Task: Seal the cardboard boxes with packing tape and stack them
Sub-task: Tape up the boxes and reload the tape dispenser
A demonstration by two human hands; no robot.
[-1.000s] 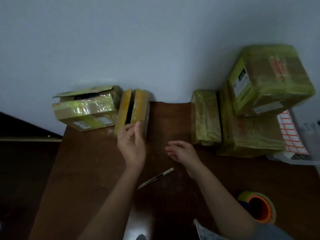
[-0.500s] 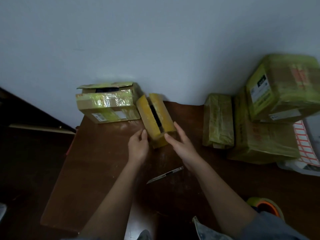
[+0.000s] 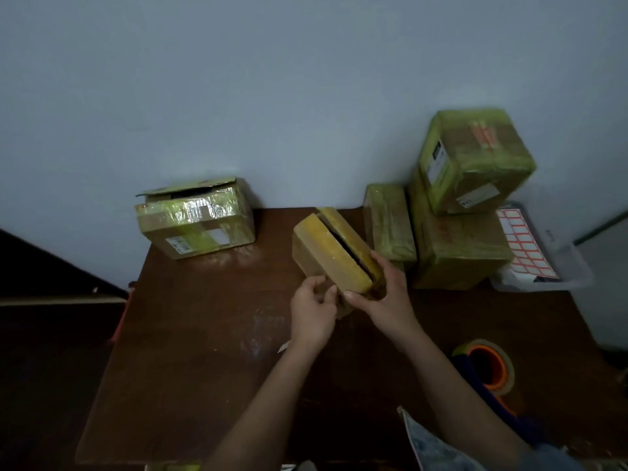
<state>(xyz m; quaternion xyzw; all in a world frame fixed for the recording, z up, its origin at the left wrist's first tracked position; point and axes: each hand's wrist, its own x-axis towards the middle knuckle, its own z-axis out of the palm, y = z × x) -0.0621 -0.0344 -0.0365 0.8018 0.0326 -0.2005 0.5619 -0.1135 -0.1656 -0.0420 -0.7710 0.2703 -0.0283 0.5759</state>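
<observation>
The tape roll (image 3: pixel 489 368), orange core, lies on the desk (image 3: pixel 204 334) nearer than the yellow box (image 3: pixel 334 254) and to its right; its lower edge merges with dark cloth and is hard to make out. A pale sliver (image 3: pixel 283 347) shows left of the left forearm, the rest hidden. The left hand (image 3: pixel 312 309) grips the yellow box at its near end, fingers curled on the lower corner. The right hand (image 3: pixel 384 294) grasps the same end, thumb along the near edge, fingertips over the open slit. The box's near face is covered by both hands. Right of the box stand a flat wrapped box (image 3: pixel 389 222) and two stacked boxes (image 3: pixel 465 198). Left and farther back sits an open-flapped box (image 3: pixel 197 219); its contents are dark and unreadable.
</observation>
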